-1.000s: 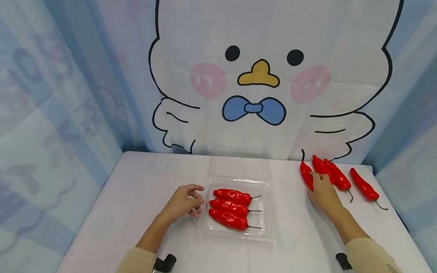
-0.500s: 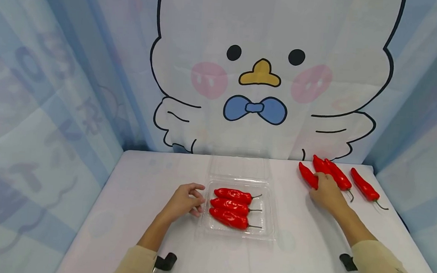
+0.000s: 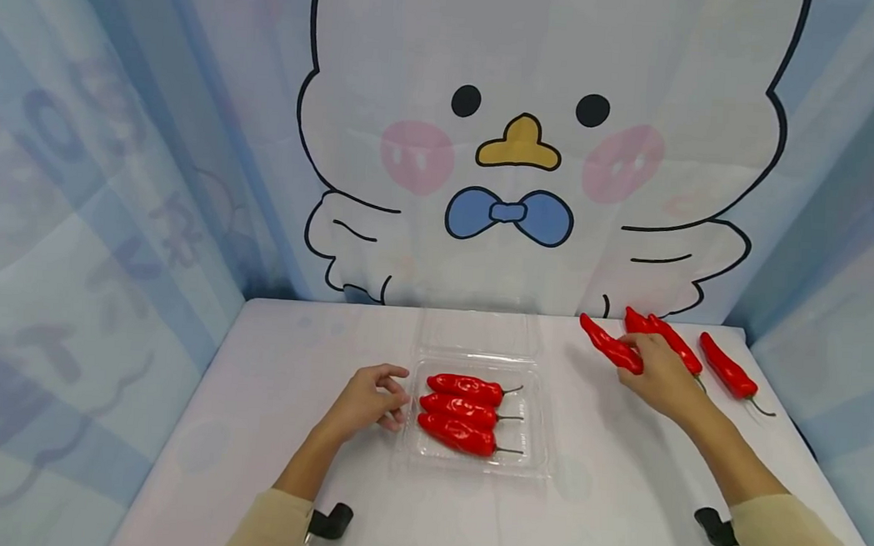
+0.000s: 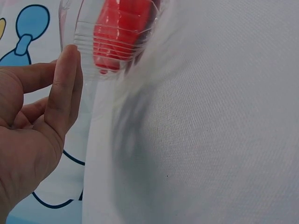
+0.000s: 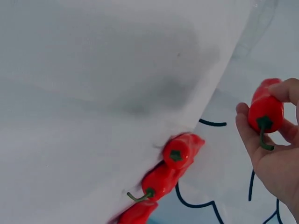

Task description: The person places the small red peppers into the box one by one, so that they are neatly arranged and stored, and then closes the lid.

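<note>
In the head view my right hand (image 3: 659, 374) grips a red chili pepper (image 3: 607, 343) near its stem end, the tip pointing to the far left. The right wrist view shows this pepper (image 5: 266, 107) between thumb and fingers, its green stem hanging over the palm. My left hand (image 3: 369, 398) is beside the left wall of a clear plastic box (image 3: 535, 446), fingers loosely bent and holding nothing. In the left wrist view the fingertips (image 4: 70, 51) are right at the box's wall. Three red peppers (image 3: 459, 410) lie side by side inside the box, stems to the right.
The box's clear lid (image 3: 478, 334) lies folded back toward the printed curtain (image 3: 512, 269). At the table's far right, two peppers (image 3: 676, 342) lie together behind my right hand, with another pepper (image 3: 728, 366) to their right. Curtains (image 3: 106, 286) flank both sides.
My right hand has lifted the pepper off the table and shifted it slightly left, away from the other peppers. My left hand has stayed in place beside the box.
</note>
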### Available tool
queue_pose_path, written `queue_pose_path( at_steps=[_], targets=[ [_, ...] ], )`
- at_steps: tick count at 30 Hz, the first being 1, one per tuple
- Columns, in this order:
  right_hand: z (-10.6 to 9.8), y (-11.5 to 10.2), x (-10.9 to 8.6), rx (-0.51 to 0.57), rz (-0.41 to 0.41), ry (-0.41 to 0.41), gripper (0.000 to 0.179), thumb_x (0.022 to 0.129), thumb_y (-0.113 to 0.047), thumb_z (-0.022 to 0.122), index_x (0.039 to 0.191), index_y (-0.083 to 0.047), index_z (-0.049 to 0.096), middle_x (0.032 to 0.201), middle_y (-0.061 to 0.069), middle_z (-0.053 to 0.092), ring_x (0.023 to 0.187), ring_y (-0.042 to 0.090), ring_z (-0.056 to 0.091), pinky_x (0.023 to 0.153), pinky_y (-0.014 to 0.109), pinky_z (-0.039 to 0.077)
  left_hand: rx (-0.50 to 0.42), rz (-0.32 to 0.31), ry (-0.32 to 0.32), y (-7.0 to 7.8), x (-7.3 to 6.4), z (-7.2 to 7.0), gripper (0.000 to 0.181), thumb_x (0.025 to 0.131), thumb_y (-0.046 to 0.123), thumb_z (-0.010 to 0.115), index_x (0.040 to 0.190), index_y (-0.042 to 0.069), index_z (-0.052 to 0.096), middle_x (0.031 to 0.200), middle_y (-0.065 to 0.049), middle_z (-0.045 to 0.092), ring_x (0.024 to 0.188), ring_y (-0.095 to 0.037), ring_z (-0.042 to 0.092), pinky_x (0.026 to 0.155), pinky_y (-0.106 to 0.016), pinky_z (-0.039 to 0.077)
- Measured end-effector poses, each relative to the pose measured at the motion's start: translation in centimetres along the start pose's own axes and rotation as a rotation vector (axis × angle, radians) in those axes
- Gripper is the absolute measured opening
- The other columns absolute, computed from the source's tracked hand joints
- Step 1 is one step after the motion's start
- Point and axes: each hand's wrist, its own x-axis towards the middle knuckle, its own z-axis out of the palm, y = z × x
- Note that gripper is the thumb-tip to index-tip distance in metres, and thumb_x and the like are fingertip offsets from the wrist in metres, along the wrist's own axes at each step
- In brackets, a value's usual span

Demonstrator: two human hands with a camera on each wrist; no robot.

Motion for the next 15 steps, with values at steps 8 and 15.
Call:
queue_pose_path(
  at_steps=[8,15],
  targets=[
    [-1.1,-2.5,-0.8,0.102,-0.109,-0.054,0.067,0.082,-0.012,0.084,0.139,0.002,0.051,0.128,0.023,0.056,0.110,0.038,0.058,0.077,0.047,0.066,0.003,-0.005,0.007,0.1,-0.1,-0.1,0.045,0.094,0.004,0.073,0.137,0.001,0.059,0.095,-0.013,0.066,0.066,-0.018,0.071,0.061,-0.034,0.065],
    [-1.5,-4.9,-1.4,0.088,-0.187,-0.088,0.068,0.077,-0.013,0.088,0.135,0.000,0.055,0.125,0.019,0.063,0.109,0.035,0.062,0.079,0.047,0.066,-0.001,0.004,0.002,0.1,-0.2,-0.1,0.046,0.094,0.005,0.073,0.137,0.001,0.059,0.095,-0.013,0.065,0.066,-0.017,0.071,0.062,-0.035,0.065]
  ],
)
